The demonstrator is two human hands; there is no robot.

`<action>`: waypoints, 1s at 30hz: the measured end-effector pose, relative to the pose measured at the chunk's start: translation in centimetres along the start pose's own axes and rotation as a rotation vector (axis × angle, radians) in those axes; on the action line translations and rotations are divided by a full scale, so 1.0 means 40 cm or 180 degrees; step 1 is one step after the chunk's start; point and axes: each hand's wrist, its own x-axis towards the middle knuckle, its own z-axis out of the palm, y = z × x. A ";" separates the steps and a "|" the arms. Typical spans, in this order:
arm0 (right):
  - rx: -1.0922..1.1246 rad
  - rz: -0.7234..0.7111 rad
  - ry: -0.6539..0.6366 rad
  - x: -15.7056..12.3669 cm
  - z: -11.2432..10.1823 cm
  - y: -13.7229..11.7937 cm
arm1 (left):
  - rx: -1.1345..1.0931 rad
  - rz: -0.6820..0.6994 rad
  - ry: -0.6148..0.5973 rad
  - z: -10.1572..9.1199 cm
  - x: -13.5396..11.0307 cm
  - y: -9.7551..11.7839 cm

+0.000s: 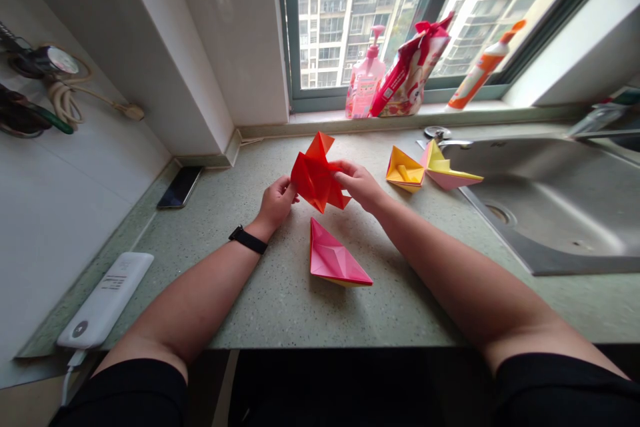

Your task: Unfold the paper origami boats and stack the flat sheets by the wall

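A partly folded sheet of red-orange origami paper (316, 177) is held up over the counter between both hands. My left hand (279, 200) pinches its left edge, the fingers mostly behind the paper. My right hand (359, 183) grips the right side, thumb in front. Several pointed flaps stick out at the top and lower right. Just below, on the counter, lies a pink folded paper boat (336, 257) with a yellow underside. Right of my right hand sit an orange-yellow paper boat (404, 167) and a yellow and pink one (450, 170), touching or nearly so.
A steel sink (560, 207) is set into the speckled counter (270, 320) at the right. A phone (180, 187) and a white power bank (106, 300) with a cable lie left. On the sill stand a pink pump bottle (366, 83), a red bag (413, 73) and an orange-white bottle (483, 70).
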 end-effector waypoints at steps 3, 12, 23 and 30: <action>0.0389 0.0090 0.0138 0.001 0.001 0.005 | -0.0344 -0.0041 -0.0048 0.000 0.005 -0.005; 0.0971 0.0687 -0.0175 0.002 -0.011 0.038 | -0.1809 -0.0838 -0.0491 -0.012 0.021 -0.014; 0.0676 0.0703 -0.0332 -0.010 0.024 0.053 | -0.2346 -0.1043 -0.0773 -0.012 0.020 -0.004; 0.0370 0.0443 -0.0254 -0.025 0.049 0.053 | -0.2236 -0.1178 -0.0966 -0.013 0.002 0.022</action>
